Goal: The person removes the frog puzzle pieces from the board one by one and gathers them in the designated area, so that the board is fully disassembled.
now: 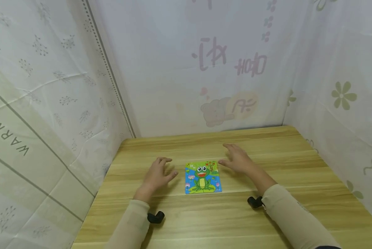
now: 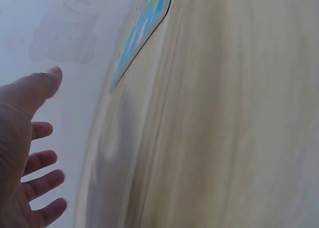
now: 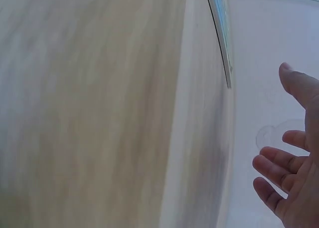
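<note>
A square frog picture puzzle (image 1: 202, 177) lies flat on the wooden table, with a green frog on a leaf against blue and green. Left of it hovers my left hand (image 1: 159, 175), fingers loosely bent and holding nothing. My right hand (image 1: 237, 159) is at the puzzle's upper right corner, apart from it as far as I can tell, also with nothing in its fingers. In the left wrist view the puzzle (image 2: 144, 33) appears edge-on beyond the thumb. The right wrist view catches only a thin side of the puzzle (image 3: 219, 33).
The wood-grain table (image 1: 186, 221) has its far edge against a hanging printed cloth (image 1: 173, 86). More patterned cloth (image 1: 43, 114) hangs at the left, and cloth with green flowers (image 1: 338, 114) at the right. Black wrist mounts (image 1: 156, 217) show under the sleeves.
</note>
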A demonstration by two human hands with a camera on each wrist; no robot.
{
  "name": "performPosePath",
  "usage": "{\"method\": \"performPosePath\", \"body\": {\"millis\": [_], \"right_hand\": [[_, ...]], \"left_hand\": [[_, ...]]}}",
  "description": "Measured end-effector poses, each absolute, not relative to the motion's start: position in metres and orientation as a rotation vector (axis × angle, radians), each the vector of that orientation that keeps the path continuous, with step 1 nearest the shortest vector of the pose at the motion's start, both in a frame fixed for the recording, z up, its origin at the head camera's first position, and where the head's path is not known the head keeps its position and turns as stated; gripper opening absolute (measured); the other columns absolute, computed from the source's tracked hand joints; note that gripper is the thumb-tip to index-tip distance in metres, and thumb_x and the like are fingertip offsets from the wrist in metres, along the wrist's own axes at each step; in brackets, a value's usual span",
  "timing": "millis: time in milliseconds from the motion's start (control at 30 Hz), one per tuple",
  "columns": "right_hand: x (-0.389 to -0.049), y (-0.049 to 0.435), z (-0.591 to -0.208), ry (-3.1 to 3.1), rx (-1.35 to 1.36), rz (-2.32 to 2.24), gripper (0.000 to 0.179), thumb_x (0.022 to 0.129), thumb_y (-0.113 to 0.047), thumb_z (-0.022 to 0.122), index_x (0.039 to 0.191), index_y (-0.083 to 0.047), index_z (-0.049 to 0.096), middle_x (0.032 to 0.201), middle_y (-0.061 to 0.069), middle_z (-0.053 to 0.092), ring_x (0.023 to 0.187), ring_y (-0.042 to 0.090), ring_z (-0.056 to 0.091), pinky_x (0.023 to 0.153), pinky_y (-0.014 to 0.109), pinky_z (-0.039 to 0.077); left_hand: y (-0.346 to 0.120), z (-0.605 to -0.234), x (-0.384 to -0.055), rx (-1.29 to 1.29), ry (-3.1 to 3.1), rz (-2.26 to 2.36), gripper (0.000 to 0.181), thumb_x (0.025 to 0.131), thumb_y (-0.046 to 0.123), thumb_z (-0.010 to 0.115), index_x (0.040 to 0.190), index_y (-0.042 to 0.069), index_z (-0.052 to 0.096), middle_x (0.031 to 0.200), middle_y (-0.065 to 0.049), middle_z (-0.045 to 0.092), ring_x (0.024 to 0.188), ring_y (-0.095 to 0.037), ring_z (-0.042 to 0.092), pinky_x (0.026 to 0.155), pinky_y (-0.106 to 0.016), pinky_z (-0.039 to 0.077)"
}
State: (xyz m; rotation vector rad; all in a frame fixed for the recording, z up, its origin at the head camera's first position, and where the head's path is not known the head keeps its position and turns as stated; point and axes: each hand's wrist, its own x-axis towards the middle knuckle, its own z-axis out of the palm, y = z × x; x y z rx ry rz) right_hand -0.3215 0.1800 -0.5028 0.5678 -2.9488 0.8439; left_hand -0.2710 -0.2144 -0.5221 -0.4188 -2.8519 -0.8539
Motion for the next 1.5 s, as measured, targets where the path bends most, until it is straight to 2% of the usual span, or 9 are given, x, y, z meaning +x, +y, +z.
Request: {"method": "performPosePath", "body": {"millis": [267,433,533,700,900,1200,1500], "right_hand": [[-0.323,0.166,-0.51,-2.978,0.65,0.846,0.081,0.096,-0.045,0.076,0.159,-0.007,0.041,0.16,0.021,0.042,0.148,0.046,0.037,0.121,0.069,0.024],[-0.324,0.158,-0.512,-2.984,0.715,0.839,0.073,0.096,-0.039,0.078,0.154,-0.007,0.049,0.154,0.017,0.051,0.14,0.041,0.048,0.118,0.061,0.035],[-0.325,0.152,-0.514,-2.991,0.747,0.819,0.065,0.095,-0.038,0.079,0.148,-0.007,0.056,0.144,0.013,0.058,0.13,0.034,0.057,0.113,0.054,0.045],[-0.324,0.136,-0.509,-2.995,0.801,0.825,0.047,0.094,-0.03,0.082,0.133,-0.007,0.068,0.121,0.006,0.064,0.113,0.027,0.063,0.099,0.048,0.055],[-0.326,0.114,-0.505,-3.01,0.86,0.817,0.036,0.094,-0.026,0.082,0.125,-0.008,0.072,0.105,0.0,0.065,0.098,0.018,0.062,0.09,0.04,0.056],[-0.33,0.096,-0.507,-3.053,0.877,0.808,0.036,0.094,-0.03,0.082,0.124,-0.012,0.072,0.105,-0.002,0.064,0.096,0.014,0.06,0.088,0.035,0.055],[-0.334,0.081,-0.507,-3.12,0.891,0.887,0.035,0.095,-0.029,0.081,0.124,-0.013,0.072,0.096,-0.006,0.063,0.088,0.013,0.059,0.081,0.035,0.055]], "left_hand": [[-0.193,-0.531,-0.266,-0.516,-2.887,-0.852,0.058,0.096,0.047,0.076,0.143,0.016,0.061,0.143,-0.004,0.058,0.136,-0.032,0.053,0.115,-0.051,0.045],[-0.185,-0.535,-0.265,-0.55,-2.887,-0.826,0.049,0.096,0.043,0.078,0.135,0.017,0.067,0.137,-0.003,0.061,0.131,-0.03,0.056,0.114,-0.049,0.045],[-0.181,-0.537,-0.264,-0.567,-2.877,-0.815,0.045,0.096,0.042,0.078,0.133,0.018,0.069,0.135,-0.003,0.063,0.129,-0.03,0.057,0.114,-0.05,0.045],[-0.176,-0.538,-0.261,-0.593,-2.855,-0.81,0.044,0.095,0.041,0.078,0.131,0.017,0.069,0.133,-0.003,0.063,0.128,-0.031,0.057,0.113,-0.052,0.045],[-0.171,-0.543,-0.26,-0.632,-2.863,-0.815,0.046,0.093,0.042,0.081,0.129,0.016,0.069,0.14,-0.005,0.06,0.133,-0.033,0.053,0.114,-0.053,0.044],[-0.167,-0.548,-0.259,-0.658,-2.842,-0.827,0.045,0.094,0.043,0.08,0.129,0.017,0.069,0.146,-0.005,0.057,0.138,-0.032,0.051,0.116,-0.052,0.042],[-0.168,-0.552,-0.258,-0.687,-2.808,-0.8,0.043,0.094,0.04,0.08,0.129,0.017,0.07,0.149,-0.005,0.058,0.141,-0.03,0.05,0.118,-0.052,0.04]]}}
